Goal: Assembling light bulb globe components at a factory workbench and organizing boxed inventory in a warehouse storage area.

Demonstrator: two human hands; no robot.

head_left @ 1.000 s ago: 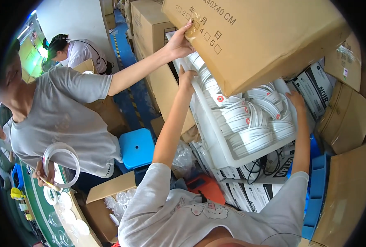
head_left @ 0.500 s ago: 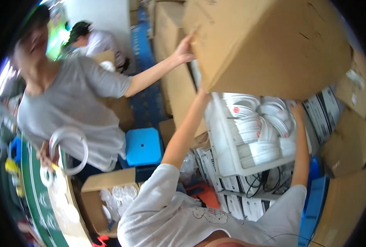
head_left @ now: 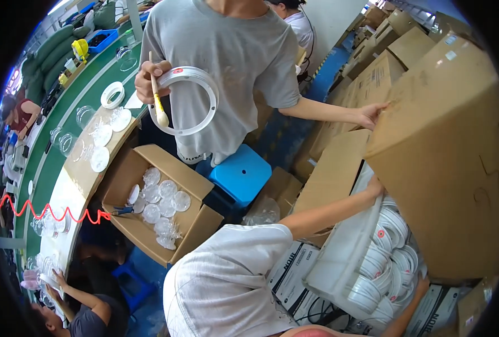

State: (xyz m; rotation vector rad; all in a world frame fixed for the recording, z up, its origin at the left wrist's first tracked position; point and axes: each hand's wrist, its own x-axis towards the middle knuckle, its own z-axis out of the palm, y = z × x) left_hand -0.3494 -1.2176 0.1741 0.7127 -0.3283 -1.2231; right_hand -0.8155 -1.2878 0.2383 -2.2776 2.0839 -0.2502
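White plastic tote (head_left: 329,275), loaded with white rings (head_left: 385,264), sits between left hand (head_left: 376,186) and right hand (head_left: 423,285), which grasp opposite rims, presumably so its weight is shared evenly.

Left head-worn fisheye: wide, close view, facing downward.

A blue stool (head_left: 243,173) stands beside an open carton (head_left: 202,227) of clear plastic pieces (head_left: 167,189) near a long green worktop (head_left: 110,74).
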